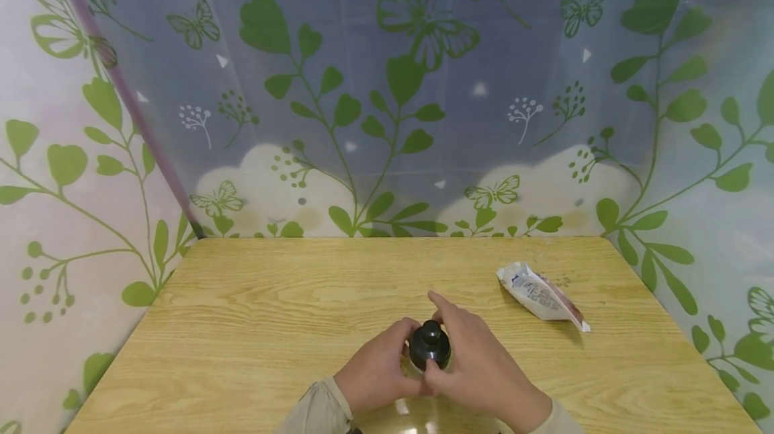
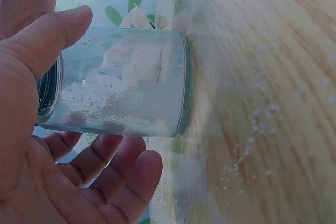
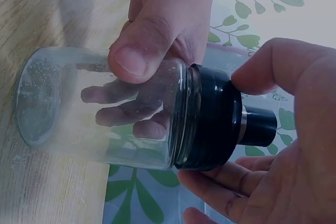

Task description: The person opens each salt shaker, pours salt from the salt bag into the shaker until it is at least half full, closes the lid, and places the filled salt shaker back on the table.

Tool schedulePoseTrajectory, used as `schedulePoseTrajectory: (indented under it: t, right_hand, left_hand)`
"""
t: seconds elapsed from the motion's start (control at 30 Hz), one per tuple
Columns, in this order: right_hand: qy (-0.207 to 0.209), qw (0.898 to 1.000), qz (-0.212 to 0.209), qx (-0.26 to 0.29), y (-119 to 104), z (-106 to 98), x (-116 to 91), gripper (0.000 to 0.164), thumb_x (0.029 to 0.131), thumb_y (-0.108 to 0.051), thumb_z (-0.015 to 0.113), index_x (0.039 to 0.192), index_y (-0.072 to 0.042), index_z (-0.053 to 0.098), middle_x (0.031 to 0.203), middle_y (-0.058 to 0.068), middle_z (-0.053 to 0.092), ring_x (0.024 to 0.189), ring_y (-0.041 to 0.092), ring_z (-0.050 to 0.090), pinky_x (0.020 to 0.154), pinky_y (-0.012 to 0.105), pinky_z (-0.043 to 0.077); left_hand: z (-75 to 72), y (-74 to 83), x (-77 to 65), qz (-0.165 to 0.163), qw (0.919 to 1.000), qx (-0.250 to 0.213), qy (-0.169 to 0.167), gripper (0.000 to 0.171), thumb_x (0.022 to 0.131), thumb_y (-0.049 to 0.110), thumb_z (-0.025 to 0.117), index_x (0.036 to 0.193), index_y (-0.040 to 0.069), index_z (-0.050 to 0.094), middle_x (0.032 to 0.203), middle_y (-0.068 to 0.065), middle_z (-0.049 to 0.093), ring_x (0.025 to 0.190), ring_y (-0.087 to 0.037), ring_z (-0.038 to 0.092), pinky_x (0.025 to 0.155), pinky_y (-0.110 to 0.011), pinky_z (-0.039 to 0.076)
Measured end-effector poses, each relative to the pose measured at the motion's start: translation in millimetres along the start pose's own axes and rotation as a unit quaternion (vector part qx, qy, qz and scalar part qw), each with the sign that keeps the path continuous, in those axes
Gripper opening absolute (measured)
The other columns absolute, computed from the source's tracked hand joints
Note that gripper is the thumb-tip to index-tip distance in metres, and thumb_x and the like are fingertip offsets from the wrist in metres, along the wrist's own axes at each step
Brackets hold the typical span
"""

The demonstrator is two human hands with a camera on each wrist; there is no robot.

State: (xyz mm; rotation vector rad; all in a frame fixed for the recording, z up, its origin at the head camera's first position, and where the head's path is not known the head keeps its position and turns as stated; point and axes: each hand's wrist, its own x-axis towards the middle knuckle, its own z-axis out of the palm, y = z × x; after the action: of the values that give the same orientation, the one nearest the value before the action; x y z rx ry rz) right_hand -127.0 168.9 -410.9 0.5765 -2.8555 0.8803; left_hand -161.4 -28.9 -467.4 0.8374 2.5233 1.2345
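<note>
A clear glass jar (image 3: 79, 129) stands upright on the wooden table, with white grains clinging inside its wall. Over its mouth sits a black lid (image 3: 212, 121) topped by a small round knob (image 1: 431, 330). My left hand (image 1: 377, 368) holds the glass body, thumb on one side and fingers curved round the other. At the lid, my right hand (image 1: 478, 360) grips the black rim between thumb and fingertips, with its index finger raised in the head view.
A crumpled white packet (image 1: 540, 294) with print lies to the right, beyond my right hand. White grains (image 2: 254, 121) are scattered on the tabletop (image 1: 272, 286) near the jar. Leaf-patterned curtains (image 1: 338, 84) close off the back and sides.
</note>
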Motion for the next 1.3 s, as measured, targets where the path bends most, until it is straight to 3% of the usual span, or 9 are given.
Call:
schedulePoseTrajectory:
  t: [0.1, 0.2, 0.37, 0.5, 0.9, 1.3]
  right_hand:
    - [-0.005, 1.0, -0.001, 0.005, 1.0, 0.2, -0.2, 0.09, 0.081, -0.03, 0.077, 0.157, -0.005, 0.037, 0.117, -0.005, 0.061, 0.11, 0.02, 0.06, 0.095, 0.047, 0.05]
    - [-0.01, 1.0, 0.02, 0.005, 1.4, 0.9, 0.2, 0.093, 0.085, -0.043, 0.079, 0.158, -0.006, 0.035, 0.117, -0.004, 0.064, 0.111, 0.021, 0.062, 0.093, 0.046, 0.051]
    - [-0.014, 0.998, 0.062, -0.005, 2.3, 1.0, 1.6, 0.101, 0.084, -0.061, 0.078, 0.159, -0.008, 0.034, 0.109, -0.006, 0.066, 0.104, 0.02, 0.065, 0.087, 0.043, 0.053]
    - [-0.015, 0.998, 0.061, -0.005, 3.1, 0.2, 2.3, 0.102, 0.084, -0.064, 0.077, 0.158, -0.008, 0.036, 0.104, -0.009, 0.065, 0.098, 0.015, 0.066, 0.082, 0.038, 0.054]
    - [-0.022, 1.0, 0.001, 0.009, 3.7, 1.5, 3.4, 0.088, 0.085, -0.035, 0.081, 0.156, -0.004, 0.038, 0.109, -0.008, 0.067, 0.094, 0.007, 0.065, 0.082, 0.031, 0.055]
    - [-0.026, 0.999, -0.015, 0.012, 3.1, 3.1, -0.1, 0.087, 0.082, -0.026, 0.075, 0.157, -0.005, 0.037, 0.12, -0.002, 0.067, 0.109, 0.017, 0.065, 0.095, 0.044, 0.053]
  left_hand:
    - [0.2, -0.5, -0.4, 0.001, 1.0, -0.001, 0.002, 0.063, 0.079, 0.049, 0.086, 0.128, 0.022, 0.056, 0.111, 0.013, 0.062, 0.09, -0.005, 0.057, 0.079, -0.026, 0.05]
    - [-0.4, -0.3, -0.3, -0.009, 0.9999, -0.009, -0.004, 0.066, 0.079, 0.051, 0.087, 0.129, 0.022, 0.055, 0.114, 0.013, 0.063, 0.093, -0.005, 0.059, 0.082, -0.028, 0.051]
    - [-2.3, 1.7, -0.2, -0.03, 0.9989, -0.03, -0.02, 0.066, 0.077, 0.05, 0.089, 0.128, 0.024, 0.055, 0.114, 0.015, 0.062, 0.095, -0.004, 0.059, 0.082, -0.03, 0.051]
    - [-2.8, 2.8, -0.3, -0.031, 0.9987, -0.035, -0.021, 0.066, 0.077, 0.049, 0.09, 0.127, 0.025, 0.055, 0.115, 0.015, 0.062, 0.095, -0.004, 0.059, 0.082, -0.03, 0.051]
    - [-0.4, 0.0, 0.1, -0.009, 0.9999, -0.014, -0.002, 0.065, 0.078, 0.049, 0.087, 0.128, 0.023, 0.056, 0.112, 0.014, 0.062, 0.092, -0.006, 0.058, 0.081, -0.027, 0.05]
    - [-0.3, -2.1, 0.7, -0.011, 0.9999, -0.011, -0.007, 0.065, 0.08, 0.042, 0.086, 0.133, 0.021, 0.054, 0.117, 0.012, 0.062, 0.091, -0.007, 0.057, 0.081, -0.028, 0.049]
